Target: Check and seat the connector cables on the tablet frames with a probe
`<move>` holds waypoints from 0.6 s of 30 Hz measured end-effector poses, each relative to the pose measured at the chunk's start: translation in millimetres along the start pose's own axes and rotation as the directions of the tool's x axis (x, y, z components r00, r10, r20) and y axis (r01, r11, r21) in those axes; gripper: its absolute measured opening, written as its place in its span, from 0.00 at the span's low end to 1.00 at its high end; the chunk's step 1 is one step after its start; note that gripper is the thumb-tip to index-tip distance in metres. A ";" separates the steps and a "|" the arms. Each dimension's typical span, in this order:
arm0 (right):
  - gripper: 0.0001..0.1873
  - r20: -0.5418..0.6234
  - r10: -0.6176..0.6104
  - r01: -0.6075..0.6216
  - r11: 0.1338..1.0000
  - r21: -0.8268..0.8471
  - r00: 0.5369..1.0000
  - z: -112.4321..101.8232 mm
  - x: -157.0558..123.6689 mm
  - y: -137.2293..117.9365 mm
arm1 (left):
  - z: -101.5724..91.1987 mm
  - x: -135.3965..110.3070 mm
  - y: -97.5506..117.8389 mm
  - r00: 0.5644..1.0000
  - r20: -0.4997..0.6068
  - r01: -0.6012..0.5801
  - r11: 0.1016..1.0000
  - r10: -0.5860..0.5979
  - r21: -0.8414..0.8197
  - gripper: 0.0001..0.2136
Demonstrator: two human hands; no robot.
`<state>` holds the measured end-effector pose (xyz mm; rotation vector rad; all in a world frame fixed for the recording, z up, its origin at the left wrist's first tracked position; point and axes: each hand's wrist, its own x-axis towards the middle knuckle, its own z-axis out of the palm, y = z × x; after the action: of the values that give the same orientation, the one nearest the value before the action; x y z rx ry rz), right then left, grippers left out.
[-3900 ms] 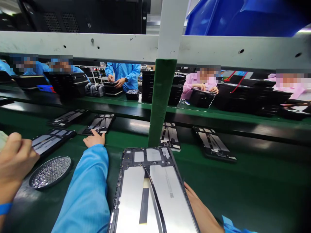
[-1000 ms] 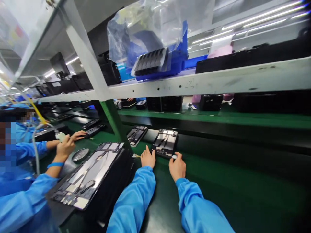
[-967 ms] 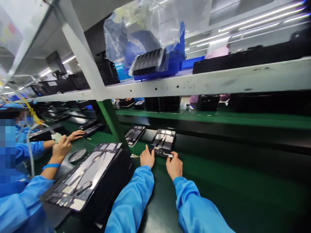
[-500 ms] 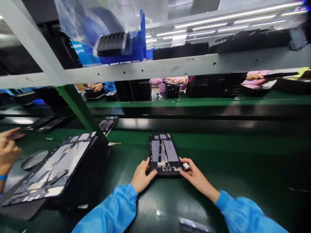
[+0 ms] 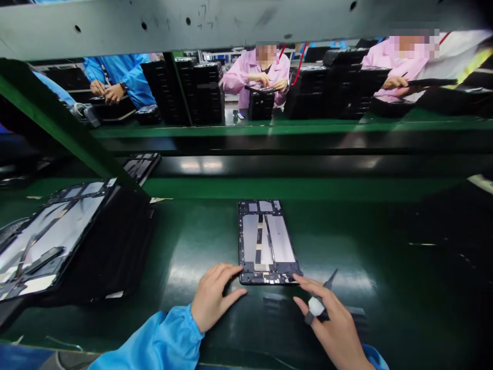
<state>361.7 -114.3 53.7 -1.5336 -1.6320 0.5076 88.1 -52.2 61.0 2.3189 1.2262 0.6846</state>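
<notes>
A black tablet frame (image 5: 265,241) lies flat on the green surface (image 5: 200,231), low in the middle of the view, with its long sides running away from the person and its silver inner panels facing up. The left hand (image 5: 217,295) rests palm down just below and to the left of the frame's lower left corner, its fingers (image 5: 227,272) loosely together and reaching toward the lower edge; their tips sit right beside the frame, though whether they touch it is hard to tell. The right hand (image 5: 331,321) is at the lower right, with its fingers (image 5: 308,293) curled narrowly around the white grip of a small screwdriver (image 5: 316,307). The screwdriver's thin shaft points up and to the right, away from the frame, while the index fingertip reaches the frame's lower right corner. A blue sleeve (image 5: 154,339) covers the left forearm. At the left of the view, a larger open frame (image 5: 50,236) leans on a black case (image 5: 103,246), and another frame (image 5: 140,167) lies beyond it. Across the line at the top, a co-worker in a pink smock (image 5: 256,77) handles a black unit between stacks of black trays (image 5: 196,92), and blue sleeves (image 5: 119,77) show at the upper left.
</notes>
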 end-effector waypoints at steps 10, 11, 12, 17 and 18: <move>0.16 0.363 -0.158 0.136 0.987 0.085 0.918 52.2 42.8 -32.0 | 6.6 18.4 7.6 0.998 0.012 -0.067 0.992 0.068 -0.109 0.11; 0.14 0.357 -0.135 0.106 0.989 0.099 0.924 53.3 43.9 -31.6 | 7.1 18.4 7.0 0.998 0.012 -0.054 0.990 0.056 -0.127 0.11; 0.12 0.349 -0.116 0.079 0.990 0.117 0.930 53.2 44.3 -31.3 | 7.6 18.3 6.6 0.999 0.016 -0.041 0.989 0.044 -0.141 0.11; 0.10 0.321 -0.100 0.055 0.988 0.144 0.942 49.4 42.9 -30.0 | 9.5 18.7 6.7 0.999 0.048 0.031 0.968 -0.020 -0.248 0.09; 0.10 0.313 -0.106 0.066 0.988 0.138 0.944 49.3 42.8 -29.8 | 9.6 19.0 6.7 0.998 0.051 0.040 0.960 -0.027 -0.277 0.09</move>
<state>308.1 -66.9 59.9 -1.3302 -1.8640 0.8299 107.4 -40.9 61.5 2.0664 1.0702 0.7357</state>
